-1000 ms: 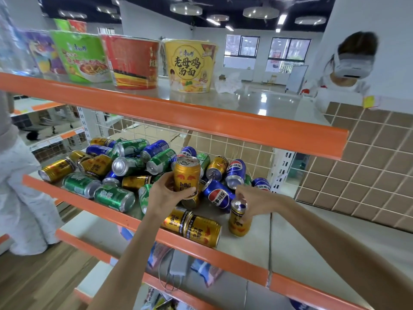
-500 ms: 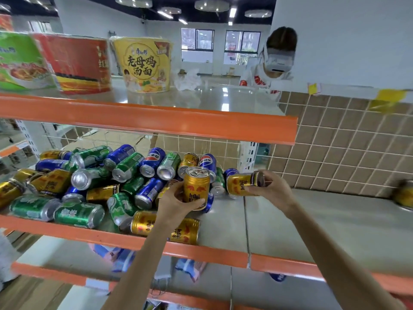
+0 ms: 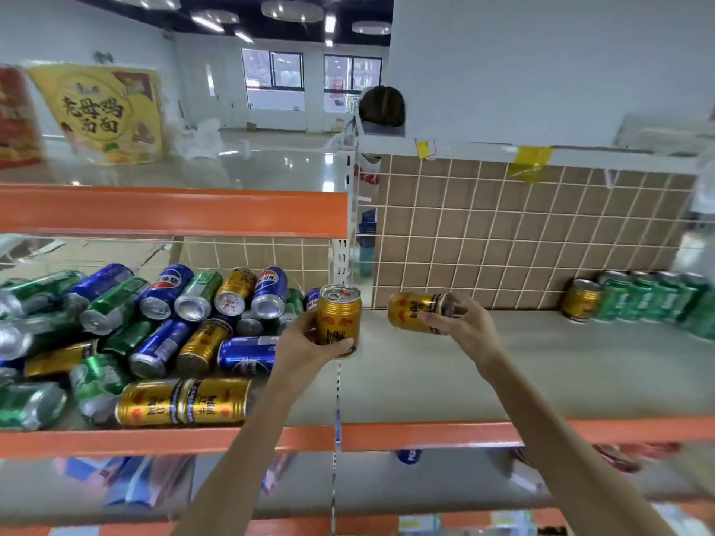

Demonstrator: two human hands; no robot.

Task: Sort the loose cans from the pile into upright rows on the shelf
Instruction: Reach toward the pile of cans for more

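A pile of loose cans, gold, blue and green, lies on its side on the left half of the grey shelf. My left hand grips an upright gold can just right of the pile, above the shelf seam. My right hand holds a second gold can on its side in the air, top pointing right. At the far right, against the tiled back, stands a row of upright cans: one gold can and several green cans.
An orange-edged upper shelf overhangs the pile and carries instant-noodle tubs. A brown tiled back panel closes the shelf's rear. A person stands behind it. Lower shelves hold blurred packets.
Both hands have carried their gold cans rightwards, away from the pile, and my view has swung right, bringing the upright row at the far right into sight.
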